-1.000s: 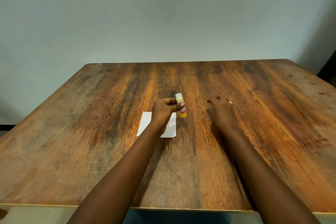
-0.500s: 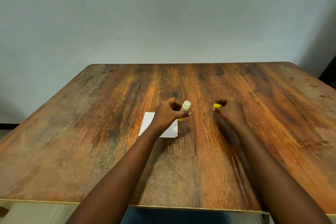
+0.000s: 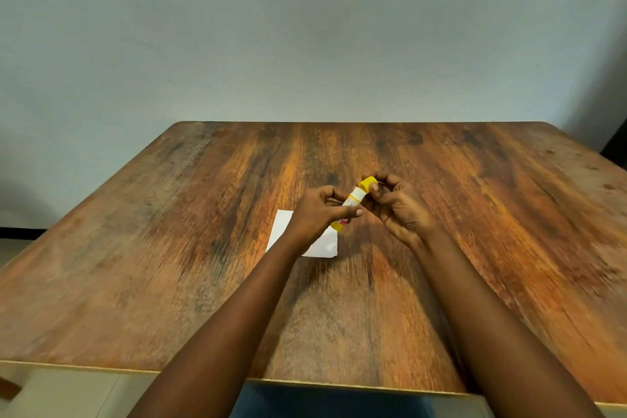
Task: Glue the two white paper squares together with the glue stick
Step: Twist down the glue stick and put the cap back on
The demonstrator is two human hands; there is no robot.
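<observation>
The glue stick [image 3: 351, 202] slants above the wooden table [image 3: 169, 248], its body pinched in the curled fingers of the left hand [image 3: 320, 212], while the right hand [image 3: 400, 207] grips the yellow cap [image 3: 368, 184] at its upper end. White paper [image 3: 322, 243] lies flat under the left wrist; a plain pale wall [image 3: 305, 27] stands behind. Half a second ago the cap was off, in the right hand, apart from the stick.

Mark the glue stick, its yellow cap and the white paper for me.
glue stick [image 3: 353, 199]: head view, white label on the barrel.
yellow cap [image 3: 367, 184]: head view, side of the cap.
white paper [image 3: 325, 244]: head view, bare near right corner.
</observation>
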